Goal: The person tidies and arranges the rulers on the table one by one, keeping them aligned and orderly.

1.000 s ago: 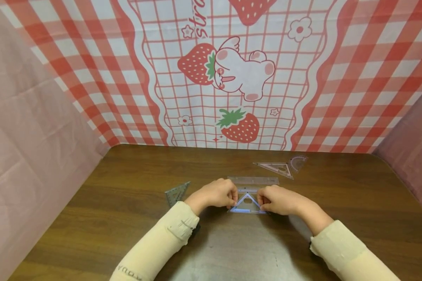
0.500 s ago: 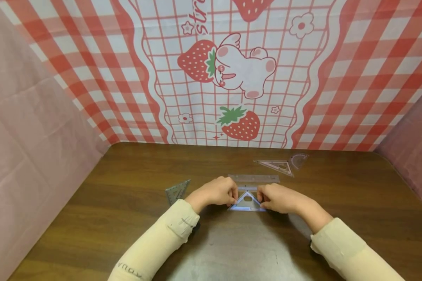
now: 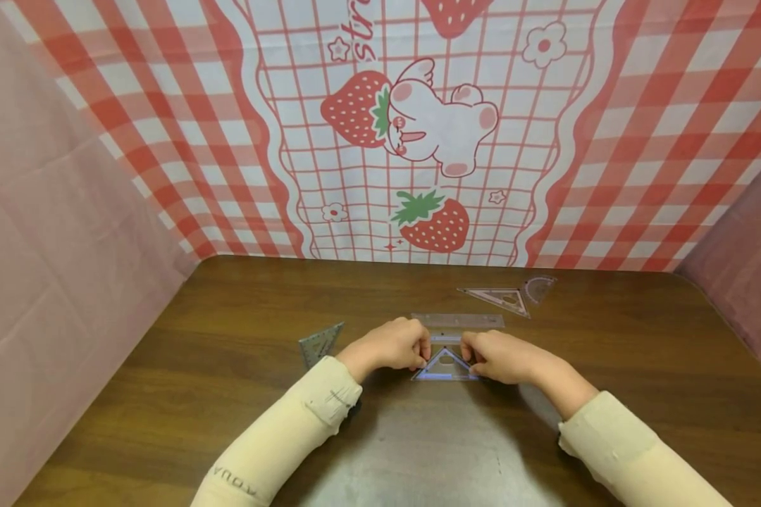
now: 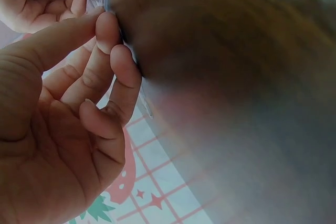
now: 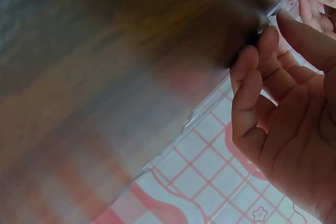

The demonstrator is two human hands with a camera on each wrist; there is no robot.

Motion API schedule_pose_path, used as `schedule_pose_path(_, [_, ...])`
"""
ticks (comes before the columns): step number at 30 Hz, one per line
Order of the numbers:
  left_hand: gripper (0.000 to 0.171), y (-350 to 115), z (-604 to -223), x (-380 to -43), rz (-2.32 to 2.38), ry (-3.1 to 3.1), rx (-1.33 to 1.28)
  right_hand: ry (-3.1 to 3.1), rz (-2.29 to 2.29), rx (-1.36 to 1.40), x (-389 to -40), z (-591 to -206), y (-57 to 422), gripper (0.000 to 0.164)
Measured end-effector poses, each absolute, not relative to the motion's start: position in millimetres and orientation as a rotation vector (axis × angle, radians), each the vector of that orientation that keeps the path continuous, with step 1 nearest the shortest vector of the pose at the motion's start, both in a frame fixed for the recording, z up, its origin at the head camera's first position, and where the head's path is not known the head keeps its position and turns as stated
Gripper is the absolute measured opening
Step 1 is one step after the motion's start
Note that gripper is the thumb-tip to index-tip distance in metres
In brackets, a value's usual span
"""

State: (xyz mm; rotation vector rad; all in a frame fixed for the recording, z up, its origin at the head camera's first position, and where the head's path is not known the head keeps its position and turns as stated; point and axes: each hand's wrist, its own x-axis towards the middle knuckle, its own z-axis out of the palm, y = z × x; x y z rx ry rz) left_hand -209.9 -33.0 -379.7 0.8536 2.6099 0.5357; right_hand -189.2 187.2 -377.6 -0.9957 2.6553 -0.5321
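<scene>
Brown wooden surface (image 3: pixel 133 394). Left hand (image 3: pixel 398 343) at 9 o'clock, right hand (image 3: pixel 504 358) at 3, pinching clear set square (image 3: pixel 446 374) between them, mid-surface, likely for even, steady control. At 12, clear ruler (image 3: pixel 458 321); at 2, small protractor (image 3: pixel 539 289), probably parked.

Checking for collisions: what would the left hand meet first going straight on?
The clear triangular set square, which the left hand grips by one side; the right hand looks next across it, though depth and exact heading are unclear.
</scene>
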Motion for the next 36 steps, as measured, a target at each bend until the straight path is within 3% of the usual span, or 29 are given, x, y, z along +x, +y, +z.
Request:
schedule_pose_path(11, [0.015, -31.3, -379.9, -212.2, 0.497, 2.609, 0.838, 2.649, -0.583, -0.997, -187.3, -380.1, 188.5, 0.027])
schedule_pose_path(22, [0.005, -32.2, -378.4, -211.4, 0.505, 2.6, 0.834, 2.641, -0.588, -0.946, -185.0, -378.2, 187.2, 0.026])
schedule_pose_path(36, [0.013, -36.8, -379.1, -210.3, 0.557, 2.591, 0.898, 2.607, -0.607, -0.939, -186.4, -377.5, 189.8, 0.02])
